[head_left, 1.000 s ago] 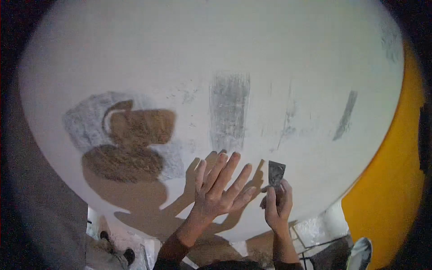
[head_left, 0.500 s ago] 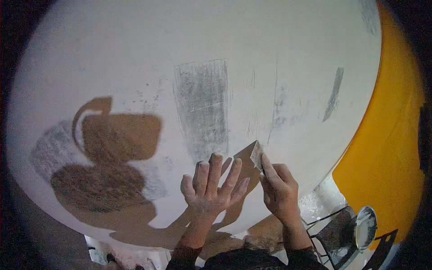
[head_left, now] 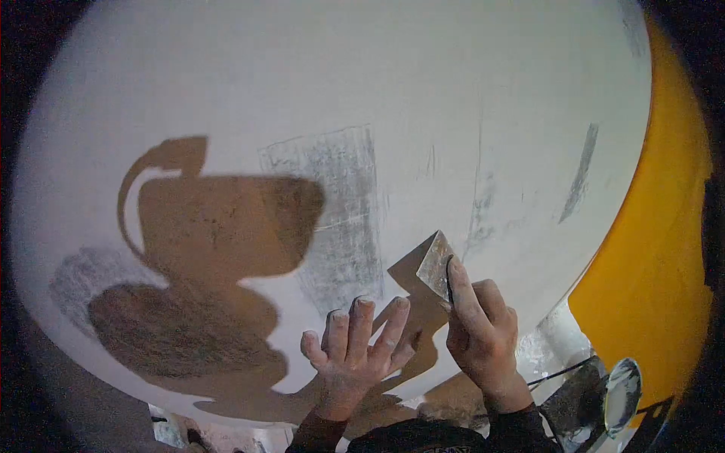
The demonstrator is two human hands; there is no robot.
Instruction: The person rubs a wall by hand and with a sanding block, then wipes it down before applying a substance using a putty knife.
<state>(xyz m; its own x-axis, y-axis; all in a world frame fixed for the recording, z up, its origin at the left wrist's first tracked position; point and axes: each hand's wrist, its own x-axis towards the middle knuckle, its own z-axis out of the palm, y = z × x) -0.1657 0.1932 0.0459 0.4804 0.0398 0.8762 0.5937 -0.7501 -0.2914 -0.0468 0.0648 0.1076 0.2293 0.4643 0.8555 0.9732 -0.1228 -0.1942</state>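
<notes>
In front of me stretches a white wall surface [head_left: 423, 83] marked with grey, scraped-looking patches. My right hand [head_left: 483, 328] grips a putty knife [head_left: 436, 266], its index finger laid along the blade and the corner pointing up. The blade throws a shadow just to its left. Over the lower middle of the wall, my left hand [head_left: 359, 355] is spread with fingers upward, holding nothing. Above its fingertips is a broad grey patch [head_left: 347, 204], partly under a shadow. Whitish dust coats the fingers of both hands.
A yellow-orange surface [head_left: 642, 219] borders the wall on the right. At lower right, a round container smeared with white [head_left: 623, 394] stands by dark bars. Brown shadows [head_left: 219, 226] cover the wall's left side. A narrow grey strip [head_left: 580, 174] marks the right side.
The view has shifted, and the large shadow now reaches over the broad grey patch. Both hands appear lower in view; the putty knife has turned, showing more of its blade face.
</notes>
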